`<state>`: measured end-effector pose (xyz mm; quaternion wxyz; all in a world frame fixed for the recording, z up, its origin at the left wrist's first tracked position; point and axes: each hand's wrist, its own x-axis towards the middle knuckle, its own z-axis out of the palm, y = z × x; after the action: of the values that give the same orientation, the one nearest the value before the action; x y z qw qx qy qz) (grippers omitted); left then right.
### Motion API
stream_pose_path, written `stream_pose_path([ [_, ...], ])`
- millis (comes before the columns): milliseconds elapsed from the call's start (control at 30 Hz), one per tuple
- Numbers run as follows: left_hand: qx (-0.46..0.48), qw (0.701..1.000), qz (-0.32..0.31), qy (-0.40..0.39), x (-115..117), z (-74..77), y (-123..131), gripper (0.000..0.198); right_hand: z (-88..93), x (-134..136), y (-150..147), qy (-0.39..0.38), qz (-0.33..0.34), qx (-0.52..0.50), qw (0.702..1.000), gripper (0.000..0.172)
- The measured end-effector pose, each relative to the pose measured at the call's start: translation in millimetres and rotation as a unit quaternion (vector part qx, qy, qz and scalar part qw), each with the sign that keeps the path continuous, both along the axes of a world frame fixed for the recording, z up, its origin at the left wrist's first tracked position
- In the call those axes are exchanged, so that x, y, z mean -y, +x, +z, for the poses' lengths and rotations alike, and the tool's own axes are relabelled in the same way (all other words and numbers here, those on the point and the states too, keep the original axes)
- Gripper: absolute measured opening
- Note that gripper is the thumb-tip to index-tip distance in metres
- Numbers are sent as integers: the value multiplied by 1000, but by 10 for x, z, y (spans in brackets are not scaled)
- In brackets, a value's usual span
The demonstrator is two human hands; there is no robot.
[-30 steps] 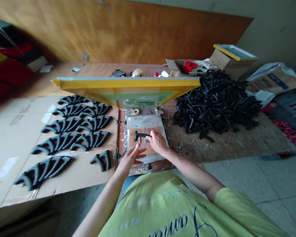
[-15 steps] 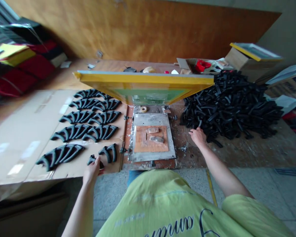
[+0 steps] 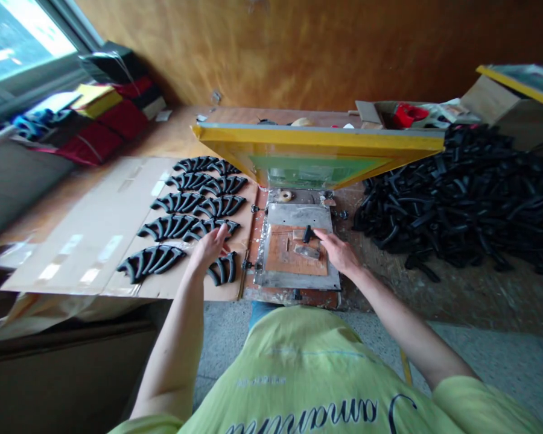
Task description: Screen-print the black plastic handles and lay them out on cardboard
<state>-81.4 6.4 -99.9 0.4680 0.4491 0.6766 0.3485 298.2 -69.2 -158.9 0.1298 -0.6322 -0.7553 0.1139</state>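
Observation:
My right hand (image 3: 341, 252) pinches a small black curved plastic part (image 3: 307, 234) over the wooden jig block (image 3: 283, 265) on a metal plate (image 3: 276, 212). The block carries small raised pieces, and the held part is just above or touching one of them. To the left, my left hand (image 3: 212, 246) hovers above the cardboard, its fingers apart and nothing in them. Near its fingertips lie a few black curved parts (image 3: 224, 269). Fanned rows of like parts (image 3: 154, 263) cover the cardboard (image 3: 90, 241). Behind the plate, a yellow-edged screen frame (image 3: 317, 141) stands tilted up.
A big heap of black parts (image 3: 461, 205) lies at the right. Behind it stand an open carton (image 3: 368, 114) and another framed screen (image 3: 525, 81) on a box. Clamp knobs (image 3: 341, 214) flank the plate, and a tape roll (image 3: 285, 196) sits behind it. Red boxes (image 3: 85, 138) are stacked back left.
My right hand has come left from the heap to the jig with a black part. My left hand has let go of a part in the front row and moved up and right.

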Motion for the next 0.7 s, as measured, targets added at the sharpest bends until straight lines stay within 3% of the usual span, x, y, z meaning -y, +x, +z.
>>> stream_pose_path([
  [100, 96, 984, -55, 141, -257, 475, 454, 57, 67, -87, -324, -36, 96, 98, 990, 55],
  [200, 205, 949, -69, 231, -400, 905, 811, 66, 95, -171, -470, -40, 110, 150, 982, 51],
  [300, 221, 941, -79, 245, -368, 1065, 936, 68, 112, -171, -469, -24, 105, 156, 982, 47],
  [367, 206, 945, -69, 246, -229, 1007, 891, 67, 133, -136, -359, 7, 85, 131, 988, 42],
  [467, 164, 960, -42, 222, 117, 746, 721, 65, 209, -126, -11, 58, -15, 77, 995, 30],
  [533, 126, 978, -50, 159, 363, 489, 607, 62, 301, -192, 244, 82, -89, 64, 991, 38],
  [600, 109, 988, -75, 73, 552, 183, 536, 60, 418, -319, 380, 111, -129, 39, 985, 34],
  [633, 111, 990, -83, 35, 614, 21, 520, 63, 481, -398, 375, 131, -134, 13, 982, 30],
  [700, 122, 989, -85, -16, 672, -290, 516, 73, 598, -567, 218, 170, -109, -39, 979, 41],
])
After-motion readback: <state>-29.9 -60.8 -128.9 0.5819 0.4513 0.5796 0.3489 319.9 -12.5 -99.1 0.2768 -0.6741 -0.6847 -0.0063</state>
